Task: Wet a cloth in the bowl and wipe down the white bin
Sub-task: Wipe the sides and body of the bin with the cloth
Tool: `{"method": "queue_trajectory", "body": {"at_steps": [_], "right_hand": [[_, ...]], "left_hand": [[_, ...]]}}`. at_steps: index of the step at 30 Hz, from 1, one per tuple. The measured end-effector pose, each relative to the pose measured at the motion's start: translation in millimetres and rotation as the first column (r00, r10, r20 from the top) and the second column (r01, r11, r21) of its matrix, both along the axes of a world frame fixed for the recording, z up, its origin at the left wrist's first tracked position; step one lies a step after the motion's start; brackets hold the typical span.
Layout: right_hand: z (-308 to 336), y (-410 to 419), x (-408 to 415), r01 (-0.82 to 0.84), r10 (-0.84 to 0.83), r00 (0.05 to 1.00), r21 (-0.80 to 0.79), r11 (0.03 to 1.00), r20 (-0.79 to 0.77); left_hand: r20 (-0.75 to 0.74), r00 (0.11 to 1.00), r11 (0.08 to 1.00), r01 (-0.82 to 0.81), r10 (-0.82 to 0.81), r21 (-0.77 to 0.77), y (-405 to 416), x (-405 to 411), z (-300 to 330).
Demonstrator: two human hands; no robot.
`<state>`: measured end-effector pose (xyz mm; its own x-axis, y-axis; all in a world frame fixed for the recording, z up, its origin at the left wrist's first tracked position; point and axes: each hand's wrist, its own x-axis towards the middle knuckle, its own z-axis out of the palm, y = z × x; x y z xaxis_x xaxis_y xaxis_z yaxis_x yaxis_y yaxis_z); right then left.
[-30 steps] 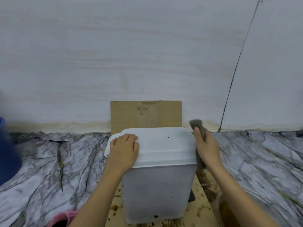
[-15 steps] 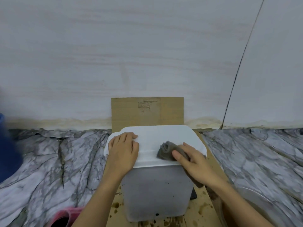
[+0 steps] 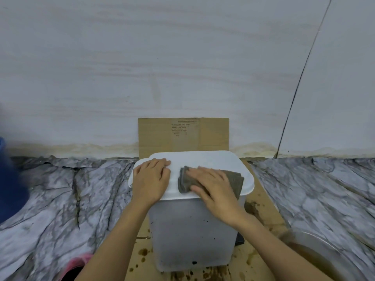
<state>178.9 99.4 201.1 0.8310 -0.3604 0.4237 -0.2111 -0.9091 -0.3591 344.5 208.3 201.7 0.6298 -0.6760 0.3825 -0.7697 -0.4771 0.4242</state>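
Note:
The white bin (image 3: pixel 192 236) stands upright in front of me on wet cardboard, its lid (image 3: pixel 205 161) closed. My left hand (image 3: pixel 151 179) lies flat on the left part of the lid. My right hand (image 3: pixel 215 185) presses a grey-brown cloth (image 3: pixel 235 180) flat onto the right part of the lid, fingers spread over it. The cloth's bunched left edge sticks out past my fingertips. At the lower right a metal bowl (image 3: pixel 322 246) with brownish water is partly cut off by the frame edge and by my right forearm.
Brown cardboard (image 3: pixel 182 136) leans against the pale wall behind the bin and continues under it, spotted with brown drips. Marble-patterned floor (image 3: pixel 60 199) spreads left and right. A blue object (image 3: pixel 10 179) sits at the left edge, something pink (image 3: pixel 79 260) at the bottom left.
My right hand has carried the cloth from the bin's right side up onto the lid and spread it flat there. My left hand stays in place on the lid.

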Motion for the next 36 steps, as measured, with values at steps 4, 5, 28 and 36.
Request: {"method": "queue_trajectory", "body": {"at_steps": [4, 5, 28, 36], "right_hand": [[-32.3, 0.5, -50.5, -0.125, 0.097, 0.986, 0.21, 0.97, 0.138], [-36.5, -1.7, -58.1, -0.09, 0.032, 0.98, 0.292, 0.952, 0.195], [-35.8, -53.1, -14.1, 0.603, -0.653, 0.663, 0.256, 0.756, 0.367], [-15.5, -10.3, 52.1, 0.415, -0.372, 0.852, -0.044, 0.909, 0.368]], "left_hand": [[-0.022, 1.0, 1.0, -0.011, 0.011, -0.006, -12.4, 7.9, 2.3], [-0.029, 0.999, 1.0, -0.017, 0.017, -0.014, -15.9, 10.0, 3.0], [-0.026, 0.997, 0.986, -0.072, 0.069, -0.148, -47.6, 38.8, -2.8], [-0.074, 0.995, 0.981, -0.081, 0.069, -0.174, -51.1, 38.4, 2.9]]}}
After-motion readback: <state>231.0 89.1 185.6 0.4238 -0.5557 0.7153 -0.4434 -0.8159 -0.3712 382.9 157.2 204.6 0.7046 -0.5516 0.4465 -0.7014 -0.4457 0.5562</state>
